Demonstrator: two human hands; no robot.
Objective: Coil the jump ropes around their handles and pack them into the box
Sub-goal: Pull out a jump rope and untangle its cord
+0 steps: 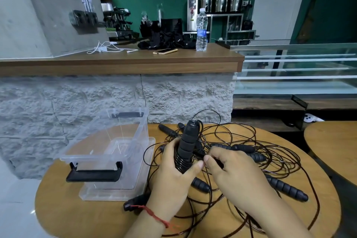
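My left hand (174, 175) grips a pair of black foam jump-rope handles (188, 141), held upright, with thin black cord coiled round their lower part. Just to its right, my right hand (229, 170) pinches the cord beside those coils. A tangle of loose black rope (270, 160) with several more handles (286, 187) lies spread over the round wooden table (63, 216). The clear plastic box (108, 152) with black clip handles stands open at the left, nothing inside it that I can make out.
The box stands on its clear lid (116, 193). A stone-faced counter with a wooden top (123, 62) rises behind the table, carrying a water bottle (201, 30), a phone and cables. A second round table (332, 145) lies at the right.
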